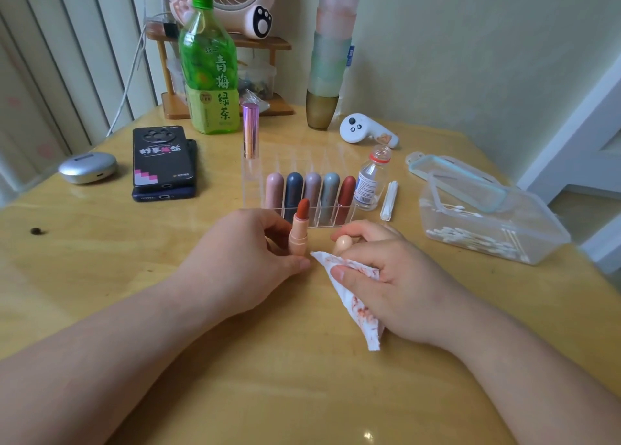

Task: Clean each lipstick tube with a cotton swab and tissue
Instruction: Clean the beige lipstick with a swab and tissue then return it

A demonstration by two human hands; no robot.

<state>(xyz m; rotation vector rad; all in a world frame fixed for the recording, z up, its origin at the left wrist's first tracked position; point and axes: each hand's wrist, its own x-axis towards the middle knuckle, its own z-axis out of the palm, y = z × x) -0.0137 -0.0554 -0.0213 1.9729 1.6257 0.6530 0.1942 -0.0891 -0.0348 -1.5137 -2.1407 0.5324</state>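
Note:
My left hand (247,259) grips an uncapped peach lipstick tube (298,234), held upright on the table with its red-brown stick extended. My right hand (389,276) holds the peach cap (342,244) between its fingertips and pinches a white tissue (356,296) stained with red smears under the thumb. Behind them a clear acrylic organizer (255,189) holds several capped lipsticks in pink, navy, mauve, grey-blue and dark red, plus a tall metallic pink tube (251,130).
A small clear liquid bottle (371,179) stands open beside the organizer, with loose swab sticks (389,200) next to it. A clear box of cotton swabs (487,222) sits right. Two stacked phones (163,162), a green tea bottle (208,71), a controller (364,130) and stacked cups (327,74) stand behind.

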